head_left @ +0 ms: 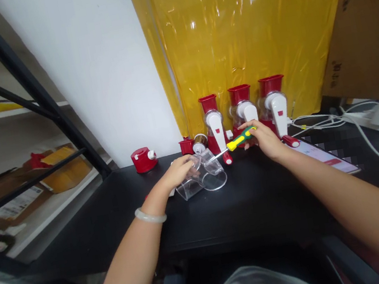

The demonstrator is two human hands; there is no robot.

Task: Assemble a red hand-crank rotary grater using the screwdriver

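My left hand (180, 169) is closed on a clear plastic grater housing (214, 180), which lies tilted over the black tabletop. In my right hand (263, 139) is a screwdriver (239, 140) with a yellow and green handle, its shaft pointing left. The shaft's tip reaches the clear housing; whether it touches a screw is too small to tell. Just behind the housing are a grater drum (199, 142) and a small red part (186, 145). A red round base (144, 159) with a white knob sits to the left of my left hand.
Along the back stand red-and-white rotary graters (215, 128) with crank handles, before a yellow plastic sheet (245, 21). A tablet (326, 157) and white cables (366, 134) lie at the right. Left of the black table (251, 209) is a metal-framed shelf (16, 59) with boxes.
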